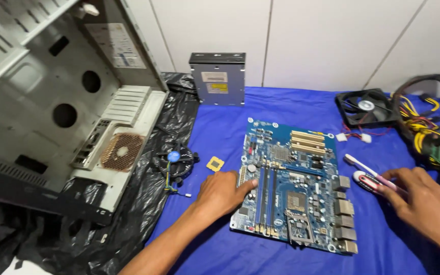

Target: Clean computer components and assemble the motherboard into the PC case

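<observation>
Left hand (221, 192) is resting loose-fingered on the edge of the blue motherboard (294, 186) lying flat on the blue cloth (220, 132). Right hand (426, 203) is pinching a pink-and-white toothbrush (370, 169). Bare metal case (52, 102) is sitting open, gutted.

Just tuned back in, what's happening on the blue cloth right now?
A person is working on a blue motherboard lying flat on the blue cloth. The left hand rests on the board's left edge. The right hand holds a toothbrush just off the board's right side. A loose CPU and cooler fan lie to the left, beside the open case.
</observation>
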